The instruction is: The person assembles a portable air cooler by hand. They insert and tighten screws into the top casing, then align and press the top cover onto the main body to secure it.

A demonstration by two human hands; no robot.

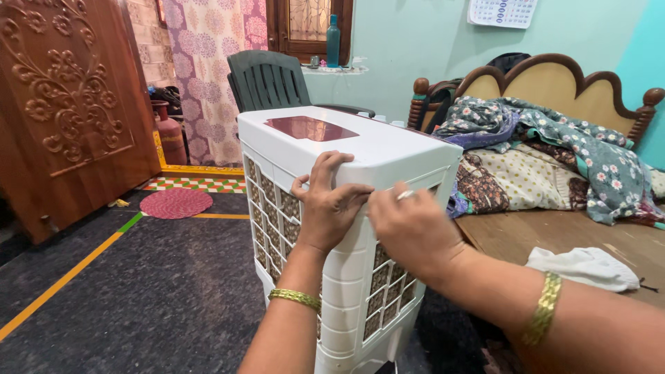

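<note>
Nearest the camera, the right forearm enters from about 4 o'clock, a gold bangle (542, 318) on the wrist, and ends in the right hand (413, 230) just right of the picture's centre. That hand is bunched with knuckles toward the camera, and its fingers pinch a slim, pale, rod-like tool (405, 194) whose tip rests against the upper edge of the white air cooler (344, 228); whether it is a screwdriver or something else is too small to tell. The left forearm rises from 6 o'clock, also wearing a bangle, and the left hand (327, 206) lies flat, fingers spread and curled over the cooler's top corner, gripping nothing but the casing itself. The cooler stands upright on the dark floor (138, 291) at the centre of the view, with honeycomb grilles on two sides and a dark red panel on its lid. By the look of it, the step in hand is working at a fastening or seam under the lid's rim while the other hand steadies the body; a further move would call for a firm brace and a well-seated tool tip. At 3 o'clock is a wooden bed (554, 235) with heaped floral bedding and a white cloth (585, 266); at 12 o'clock a green plastic chair (267, 79); at 9 o'clock a carved wooden door (69, 104).
</note>
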